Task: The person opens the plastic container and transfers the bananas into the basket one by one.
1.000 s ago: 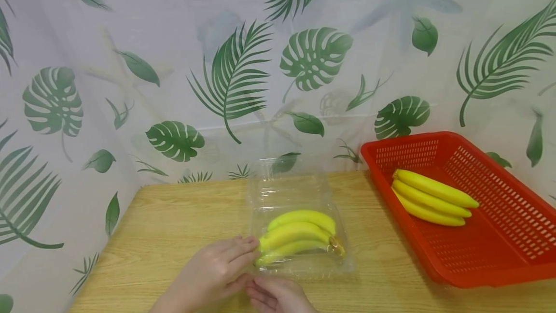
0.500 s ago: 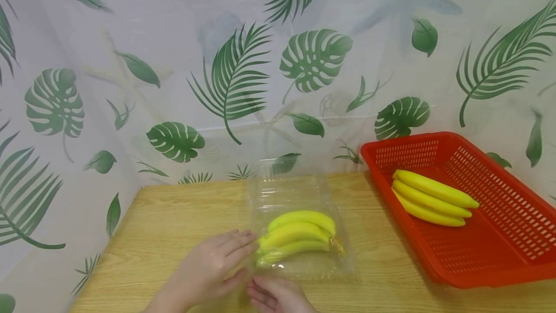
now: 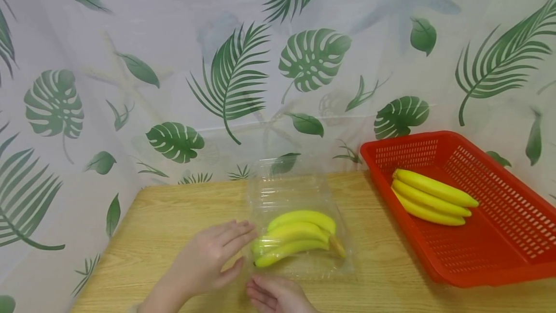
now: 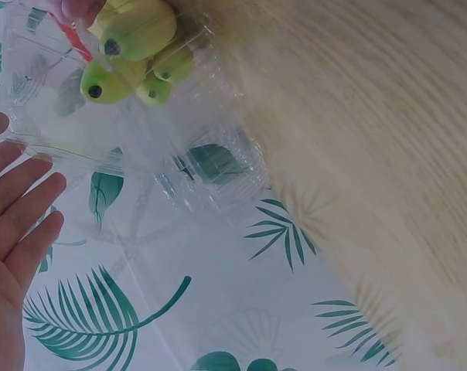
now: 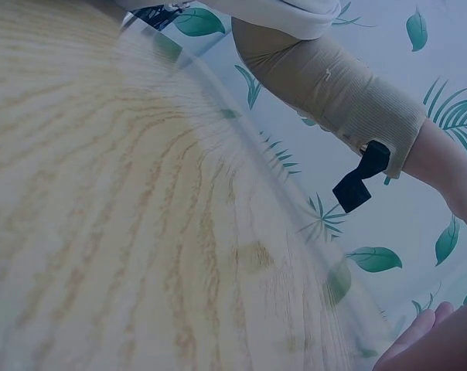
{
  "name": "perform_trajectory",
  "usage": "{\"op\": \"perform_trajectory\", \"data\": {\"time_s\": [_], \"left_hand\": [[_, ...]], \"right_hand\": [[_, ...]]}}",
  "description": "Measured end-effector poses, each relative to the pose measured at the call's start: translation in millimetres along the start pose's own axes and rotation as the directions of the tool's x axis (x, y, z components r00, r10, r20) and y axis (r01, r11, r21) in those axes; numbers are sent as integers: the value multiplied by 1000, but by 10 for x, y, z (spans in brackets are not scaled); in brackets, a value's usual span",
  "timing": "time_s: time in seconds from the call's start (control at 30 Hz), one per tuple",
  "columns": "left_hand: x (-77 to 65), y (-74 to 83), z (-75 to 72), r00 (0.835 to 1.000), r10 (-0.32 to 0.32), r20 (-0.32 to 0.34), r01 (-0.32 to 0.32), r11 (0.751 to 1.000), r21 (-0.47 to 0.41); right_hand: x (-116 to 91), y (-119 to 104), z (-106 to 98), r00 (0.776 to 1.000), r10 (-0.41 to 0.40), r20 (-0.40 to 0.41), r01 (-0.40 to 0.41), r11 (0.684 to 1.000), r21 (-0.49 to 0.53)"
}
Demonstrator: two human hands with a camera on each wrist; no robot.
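A bunch of yellow bananas with greenish tips lies in a clear plastic clamshell box, its lid raised at the back. In the left wrist view the banana tips show through the plastic. My left hand is beside the box's left side, fingers straight and thumb spread, fingertips close to the wall. That same left hand shows its palm in its own wrist view. My right hand has curled fingers at the box's front left corner and pinches the edge there.
To the right stands a red perforated basket holding a second bunch of bananas. Under everything is a wood-grain table, with a leaf-patterned sheet behind and at the left. A beige sleeve shows in the right wrist view.
My left hand has drawn back a little to the left, its thumb now spread away from the right hand. The bananas' left tips show more fully. The right hand has stayed in place.
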State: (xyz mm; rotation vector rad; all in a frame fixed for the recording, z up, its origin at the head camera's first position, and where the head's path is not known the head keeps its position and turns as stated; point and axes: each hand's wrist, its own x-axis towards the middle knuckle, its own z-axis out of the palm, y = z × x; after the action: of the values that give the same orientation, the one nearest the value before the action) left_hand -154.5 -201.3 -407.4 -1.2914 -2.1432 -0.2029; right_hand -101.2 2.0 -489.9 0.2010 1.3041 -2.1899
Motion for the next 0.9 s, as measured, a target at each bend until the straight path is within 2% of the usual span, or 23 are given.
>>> {"op": "perform_trajectory", "data": {"time_s": [0.47,0.9], "left_hand": [[95,-100,-6,997,-77,-30,76,996,-46],[130,-174,46,989,-140,-47,136,987,-84]], "right_hand": [[2,-31,4,999,48,-25,-48,999,6],[12,-23,2,998,49,-34,-49,999,4]]}}
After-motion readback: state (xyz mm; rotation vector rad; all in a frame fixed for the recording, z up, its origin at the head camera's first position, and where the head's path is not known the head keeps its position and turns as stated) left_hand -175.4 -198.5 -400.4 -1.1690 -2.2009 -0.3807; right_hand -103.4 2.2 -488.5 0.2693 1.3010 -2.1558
